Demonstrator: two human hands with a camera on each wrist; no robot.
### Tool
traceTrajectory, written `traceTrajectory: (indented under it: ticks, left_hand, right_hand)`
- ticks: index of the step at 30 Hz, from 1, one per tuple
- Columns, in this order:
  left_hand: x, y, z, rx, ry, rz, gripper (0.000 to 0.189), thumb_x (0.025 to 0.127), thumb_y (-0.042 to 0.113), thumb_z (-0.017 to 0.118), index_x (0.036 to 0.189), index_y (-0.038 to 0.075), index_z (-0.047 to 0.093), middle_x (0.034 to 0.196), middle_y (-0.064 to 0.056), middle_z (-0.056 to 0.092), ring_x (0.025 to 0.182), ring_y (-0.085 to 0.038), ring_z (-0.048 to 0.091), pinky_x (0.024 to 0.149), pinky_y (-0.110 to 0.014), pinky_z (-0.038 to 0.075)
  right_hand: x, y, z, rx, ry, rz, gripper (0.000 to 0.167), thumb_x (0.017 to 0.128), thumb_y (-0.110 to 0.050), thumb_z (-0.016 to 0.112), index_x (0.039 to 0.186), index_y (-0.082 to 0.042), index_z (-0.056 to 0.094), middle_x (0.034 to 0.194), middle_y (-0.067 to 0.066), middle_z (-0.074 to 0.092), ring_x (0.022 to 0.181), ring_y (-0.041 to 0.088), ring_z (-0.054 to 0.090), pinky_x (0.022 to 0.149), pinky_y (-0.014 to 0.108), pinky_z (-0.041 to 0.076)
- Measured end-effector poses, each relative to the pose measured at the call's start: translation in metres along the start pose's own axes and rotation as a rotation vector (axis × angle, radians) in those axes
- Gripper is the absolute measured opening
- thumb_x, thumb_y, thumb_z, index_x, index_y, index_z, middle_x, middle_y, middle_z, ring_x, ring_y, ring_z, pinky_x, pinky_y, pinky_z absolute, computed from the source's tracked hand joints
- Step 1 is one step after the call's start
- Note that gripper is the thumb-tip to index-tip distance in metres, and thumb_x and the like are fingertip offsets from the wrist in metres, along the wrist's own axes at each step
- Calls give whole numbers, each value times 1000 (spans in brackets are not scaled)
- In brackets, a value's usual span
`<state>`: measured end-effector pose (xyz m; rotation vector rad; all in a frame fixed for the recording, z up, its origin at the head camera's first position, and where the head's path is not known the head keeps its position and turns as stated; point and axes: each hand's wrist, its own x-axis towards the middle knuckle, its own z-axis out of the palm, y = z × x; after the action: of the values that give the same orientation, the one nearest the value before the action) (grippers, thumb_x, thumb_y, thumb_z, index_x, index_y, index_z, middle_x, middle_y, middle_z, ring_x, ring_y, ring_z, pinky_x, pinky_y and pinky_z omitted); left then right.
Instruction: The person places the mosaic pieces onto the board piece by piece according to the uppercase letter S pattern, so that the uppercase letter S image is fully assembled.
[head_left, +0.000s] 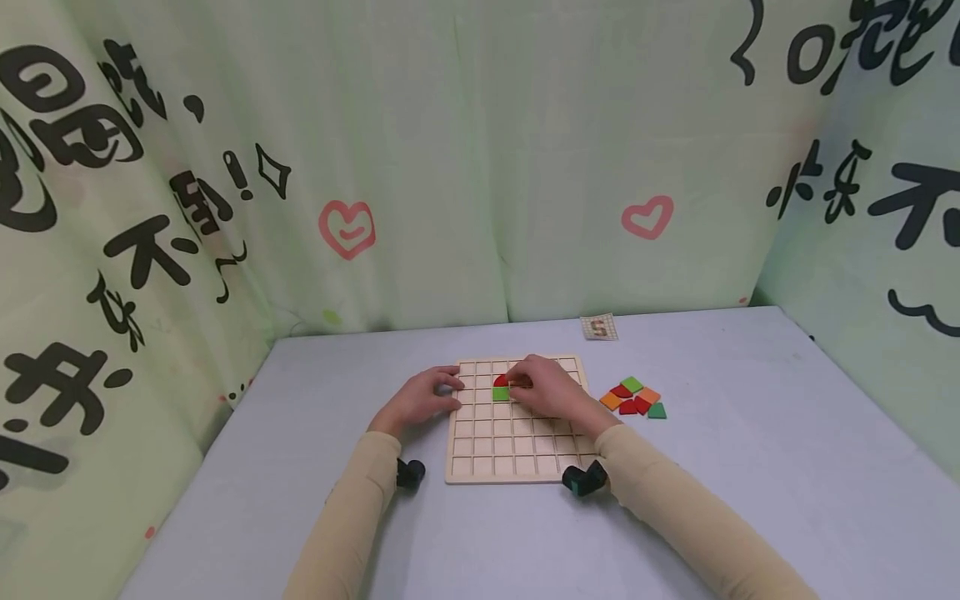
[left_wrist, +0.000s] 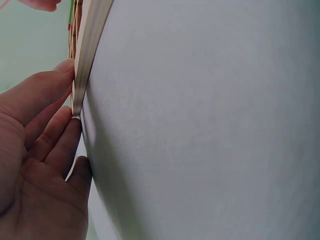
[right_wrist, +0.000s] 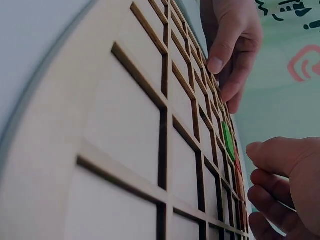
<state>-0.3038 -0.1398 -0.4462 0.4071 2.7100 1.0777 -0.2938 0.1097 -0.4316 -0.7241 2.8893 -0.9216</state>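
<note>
A square wooden grid board (head_left: 480,471) lies on the table. My left hand (head_left: 420,398) is at its left edge, thumb and fingers spread and fairly straight, the tips touching the rim. Over the upper middle of the grid is my right hand (head_left: 551,387), fingers bent and thumb near the index finger. A red piece (head_left: 500,380) and a light green square (head_left: 500,394) sit in cells beside its fingertips. The right wrist view shows the green square (right_wrist: 228,141) close to the right thumb, with reddish pieces behind the fingertips. I cannot tell whether those fingers hold one.
Several loose flat pieces in red, orange and green (head_left: 657,411) lie in a cluster right of the board. A small printed card (head_left: 598,327) is near the table's back edge. Light green curtains (head_left: 480,167) with black writing and pink hearts enclose the white table (head_left: 337,375).
</note>
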Motion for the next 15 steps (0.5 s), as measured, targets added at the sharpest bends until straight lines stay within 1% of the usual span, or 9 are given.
traceTrajectory:
  ticks: [3,7,10,15]
  left_hand:
    - [0,0,-1,-1,2,-3,24,87,14,73,111,10,71,147,-2,48,142,-27,32,116,-44,27]
    - [0,0,-1,-12,2,-8,24,87,14,74,111,10,71,147,-2,48,143,-27,32,117,-44,26]
    - [0,0,-1,-17,1,-14,25,87,15,74,111,10,71,147,-2,48,143,-27,32,117,-45,26]
    - [1,-1,0,-13,1,-6,25,87,15,74,111,10,71,147,-2,48,143,-26,32,116,-45,27]
  right_hand:
    - [-5,2,-7,5,-14,35,25,92,-15,67,114,-3,68,103,6,63,93,20,59,86,37,52]
    - [-13,8,-14,12,-17,48,28,92,-16,67,116,-2,68,105,7,63,95,21,59,88,39,52]
    - [-20,16,-17,11,-4,40,29,92,-16,67,116,0,67,107,8,65,97,23,60,89,41,52]
    - [-37,32,-26,4,13,67,30,91,-17,67,117,-1,67,108,8,65,97,22,59,89,42,52]
